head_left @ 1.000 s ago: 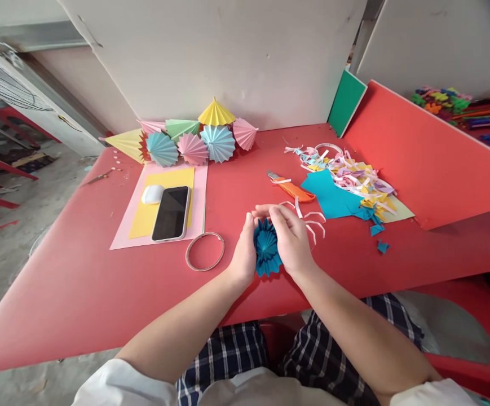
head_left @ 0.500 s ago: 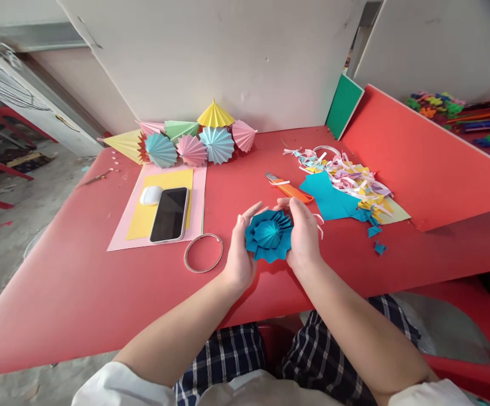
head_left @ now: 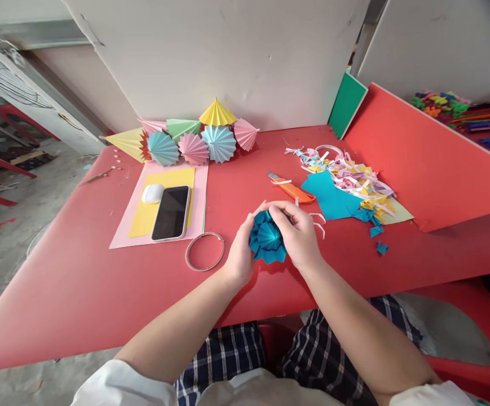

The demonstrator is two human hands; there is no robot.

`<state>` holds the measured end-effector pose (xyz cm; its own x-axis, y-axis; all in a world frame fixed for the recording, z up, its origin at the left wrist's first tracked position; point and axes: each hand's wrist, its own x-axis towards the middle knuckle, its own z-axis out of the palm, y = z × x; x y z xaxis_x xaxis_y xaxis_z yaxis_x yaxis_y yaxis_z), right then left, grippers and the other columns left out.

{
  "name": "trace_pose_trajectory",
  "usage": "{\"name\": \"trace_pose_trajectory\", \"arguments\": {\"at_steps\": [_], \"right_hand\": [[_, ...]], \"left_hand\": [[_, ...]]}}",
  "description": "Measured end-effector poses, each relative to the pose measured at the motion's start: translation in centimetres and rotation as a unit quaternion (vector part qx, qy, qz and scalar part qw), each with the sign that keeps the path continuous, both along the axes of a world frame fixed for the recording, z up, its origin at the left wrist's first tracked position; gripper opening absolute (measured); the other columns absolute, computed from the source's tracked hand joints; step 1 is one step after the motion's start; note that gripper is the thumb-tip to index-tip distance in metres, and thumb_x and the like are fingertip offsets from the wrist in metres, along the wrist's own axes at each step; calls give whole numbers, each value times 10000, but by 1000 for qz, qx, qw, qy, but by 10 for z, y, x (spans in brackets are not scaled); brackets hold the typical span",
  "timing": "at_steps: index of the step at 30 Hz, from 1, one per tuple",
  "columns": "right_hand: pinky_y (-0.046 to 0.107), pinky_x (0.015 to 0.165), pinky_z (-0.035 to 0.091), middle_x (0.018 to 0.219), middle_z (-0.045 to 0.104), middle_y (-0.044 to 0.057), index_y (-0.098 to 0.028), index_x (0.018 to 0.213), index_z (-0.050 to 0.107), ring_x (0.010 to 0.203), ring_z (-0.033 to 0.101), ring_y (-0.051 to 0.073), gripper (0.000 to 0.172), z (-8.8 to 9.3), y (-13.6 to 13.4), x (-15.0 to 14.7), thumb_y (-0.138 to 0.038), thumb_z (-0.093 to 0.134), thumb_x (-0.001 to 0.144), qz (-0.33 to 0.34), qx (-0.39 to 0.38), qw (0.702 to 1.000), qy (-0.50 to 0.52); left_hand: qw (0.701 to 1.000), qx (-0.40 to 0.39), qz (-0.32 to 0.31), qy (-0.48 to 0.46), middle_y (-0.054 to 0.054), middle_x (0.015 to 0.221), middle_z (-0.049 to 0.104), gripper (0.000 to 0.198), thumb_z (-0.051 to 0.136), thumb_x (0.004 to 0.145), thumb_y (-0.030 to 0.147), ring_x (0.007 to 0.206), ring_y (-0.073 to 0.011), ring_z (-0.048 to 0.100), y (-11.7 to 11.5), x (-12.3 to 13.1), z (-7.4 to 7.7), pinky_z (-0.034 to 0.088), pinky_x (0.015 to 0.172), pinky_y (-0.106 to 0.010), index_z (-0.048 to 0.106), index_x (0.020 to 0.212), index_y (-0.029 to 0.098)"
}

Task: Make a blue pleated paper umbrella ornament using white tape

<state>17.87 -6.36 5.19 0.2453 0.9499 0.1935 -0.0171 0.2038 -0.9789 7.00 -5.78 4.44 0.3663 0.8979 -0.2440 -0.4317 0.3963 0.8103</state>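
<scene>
Between my hands, above the near part of the red table [head_left: 143,304], is a blue pleated paper umbrella [head_left: 269,238], its centre facing up toward me. My left hand [head_left: 242,248] cups its left side, fingers curled behind the far rim. At the right rim, my right hand [head_left: 299,234] is closed on the folds, with thumb and fingers over the edge. A wire ring [head_left: 204,269] lies left of my left hand. Beyond my right hand rest an orange utility knife [head_left: 298,192] and a piece of blue paper [head_left: 333,197].
Several finished paper umbrellas [head_left: 219,144] lean together by the wall. A phone [head_left: 171,213] and a white case [head_left: 152,193] lie on yellow and pink sheets. Paper scraps [head_left: 354,175] are heaped at the right, before an upright red board [head_left: 422,163].
My right hand has moved from cupping the umbrella's side to gripping its right rim, with the thumb over the folds. My left hand has curled in closer around the left side.
</scene>
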Motion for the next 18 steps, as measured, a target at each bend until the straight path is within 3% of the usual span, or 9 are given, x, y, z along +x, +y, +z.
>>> {"name": "trace_pose_trajectory", "arguments": {"at_steps": [4, 8, 18], "right_hand": [[294, 800, 499, 918, 694, 1, -238, 891, 663, 882, 630, 150, 143, -1, 1, 1, -331, 582, 818, -21, 10, 1000, -18], [299, 793, 504, 929, 691, 8, -234, 906, 660, 880, 631, 152, 151, -2, 1, 0, -329, 584, 817, -25, 8, 999, -31], [261, 765, 497, 914, 689, -11, -242, 901, 659, 860, 625, 128, 124, -2, 2, -1, -304, 589, 819, -27, 13, 999, -38]], "left_hand": [[998, 41, 37, 26, -25, 1004, 635, 314, 473, 867, 431, 964, -180, 589, 0, 1, -5, 480, 808, -272, 585, 1086, 235], [993, 47, 99, 39, 27, 805, 539, 176, 510, 856, 400, 735, -112, 546, -1, 2, -6, 466, 630, -212, 546, 887, 230], [992, 30, 103, 62, 31, 747, 478, 226, 482, 859, 417, 665, -97, 499, -1, 4, -2, 426, 591, -202, 495, 782, 206]]}}
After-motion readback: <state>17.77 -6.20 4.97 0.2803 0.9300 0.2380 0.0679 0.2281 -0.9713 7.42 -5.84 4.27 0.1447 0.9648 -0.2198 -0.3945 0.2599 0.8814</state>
